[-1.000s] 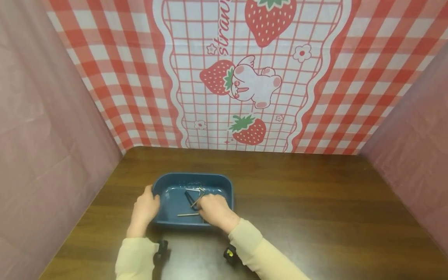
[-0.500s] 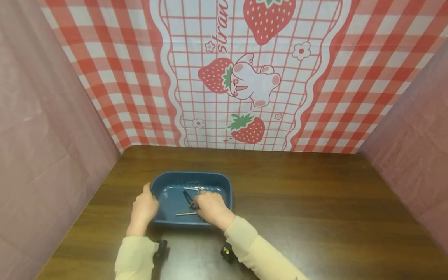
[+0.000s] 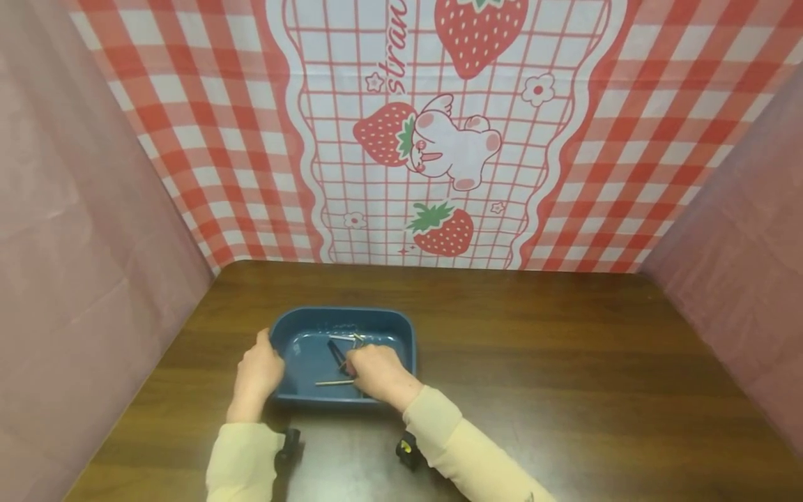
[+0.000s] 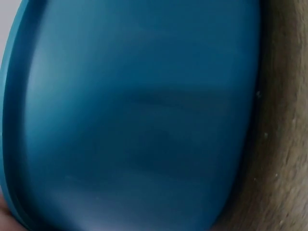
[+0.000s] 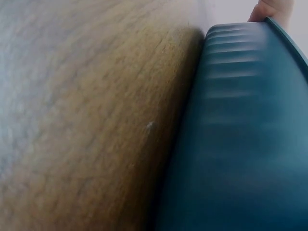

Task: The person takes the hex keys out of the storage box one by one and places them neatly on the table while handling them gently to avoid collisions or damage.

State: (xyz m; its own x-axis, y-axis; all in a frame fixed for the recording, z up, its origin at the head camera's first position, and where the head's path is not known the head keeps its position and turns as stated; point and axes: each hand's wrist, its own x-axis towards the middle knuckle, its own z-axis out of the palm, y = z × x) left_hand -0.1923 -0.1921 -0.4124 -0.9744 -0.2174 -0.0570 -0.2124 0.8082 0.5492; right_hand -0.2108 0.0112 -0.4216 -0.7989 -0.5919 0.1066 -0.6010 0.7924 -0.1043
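A blue rectangular plastic bin (image 3: 307,401) with rounded corners stands on the wooden table. My left hand (image 3: 259,369) grips its left rim, thumb on the inner side; the bin's outer wall (image 4: 139,115) fills most of the left wrist view. My right hand (image 3: 379,373) reaches into the right half of the bin with fingers curled downward among thin metal pieces. A brass-coloured rod (image 3: 332,383), a silvery rod (image 3: 341,338) and a dark, narrow piece (image 3: 337,354) show beside it. Some look like hex keys. The right fingertips are hidden, so whether they pinch a piece is unclear.
Brown tabletop (image 3: 533,362) extends right of the bin. A red-and-white checked strawberry cloth (image 3: 439,139) hangs behind, with pinkish curtains (image 3: 94,244) at both sides. Black wrist-worn devices (image 3: 408,450) sit below both sleeves.
My right hand shifts slightly among the metal pieces, and its fingers now cover more of the slanted brass-coloured rod. My left hand stays on the rim. The head view tilts slightly.
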